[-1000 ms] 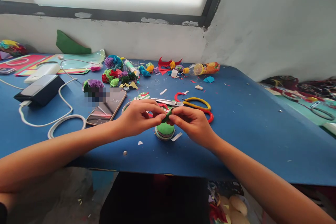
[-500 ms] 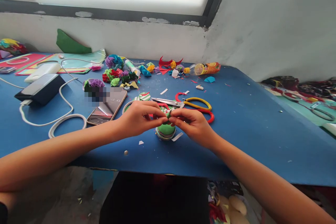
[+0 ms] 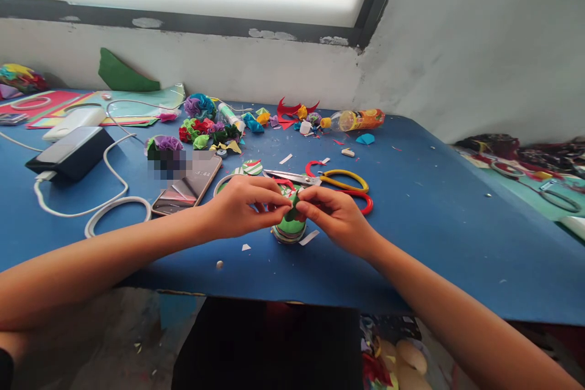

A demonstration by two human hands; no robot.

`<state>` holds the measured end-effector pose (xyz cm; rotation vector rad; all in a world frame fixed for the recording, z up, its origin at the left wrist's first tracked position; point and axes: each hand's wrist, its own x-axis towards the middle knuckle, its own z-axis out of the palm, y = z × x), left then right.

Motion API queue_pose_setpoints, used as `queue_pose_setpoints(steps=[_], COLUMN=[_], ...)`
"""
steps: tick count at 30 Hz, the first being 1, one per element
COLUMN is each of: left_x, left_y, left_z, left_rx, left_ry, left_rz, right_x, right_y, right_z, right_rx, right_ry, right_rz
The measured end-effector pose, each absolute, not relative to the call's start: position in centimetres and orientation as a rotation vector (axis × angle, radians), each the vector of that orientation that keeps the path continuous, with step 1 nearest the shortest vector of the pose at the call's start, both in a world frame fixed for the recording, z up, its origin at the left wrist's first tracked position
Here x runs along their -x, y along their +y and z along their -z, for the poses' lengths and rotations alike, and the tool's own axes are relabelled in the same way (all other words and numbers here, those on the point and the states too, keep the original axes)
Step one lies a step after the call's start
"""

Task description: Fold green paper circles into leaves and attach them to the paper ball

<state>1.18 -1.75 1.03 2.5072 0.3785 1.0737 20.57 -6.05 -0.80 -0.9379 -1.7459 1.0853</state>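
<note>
Pinching a small green paper piece (image 3: 292, 210) between the fingertips of the left hand (image 3: 240, 207) and right hand (image 3: 336, 216), each grip closed on it from its own side, just above a stack of paper discs (image 3: 289, 230) on the blue table (image 3: 434, 237); scissors (image 3: 329, 181) lie just behind.

Between your fingertips you have a small green paper piece (image 3: 292, 206), folded or crumpled, raised just above the table. A bit of red and white shows at its top edge, though the fingers hide most of it. Directly beneath it sits a stack of round paper discs (image 3: 289, 230), green on top with pale and reddish edges showing at the side, lying flat on the blue table near the front edge, in the middle of the scene.
</note>
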Motion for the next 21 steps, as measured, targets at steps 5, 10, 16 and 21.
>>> queue_pose_setpoints(steps=[5,10,16,21], left_x=[-1.25,-1.26,-1.13,-1.09], left_y=[-1.7,-1.75,-1.86,-1.84], left_z=[-0.93,-0.88,-0.8,-0.67], left_rx=[-2.545,-2.598,-2.707,-2.759], left_ry=[0.37,0.367,0.389,0.337], left_rz=[-1.109,-1.123,-1.138,-1.182], right_x=[-20.59,-20.65,-20.71,-20.65], right_y=[-6.02,-5.95,-5.98,-6.01], right_z=[0.94,1.01,0.7,0.43], right_rx=[0.946,0.937,0.975,0.952], right_ry=[-1.743,-1.767,-1.894,-1.952], right_rz=[-1.087,-1.054,-0.857,-0.766])
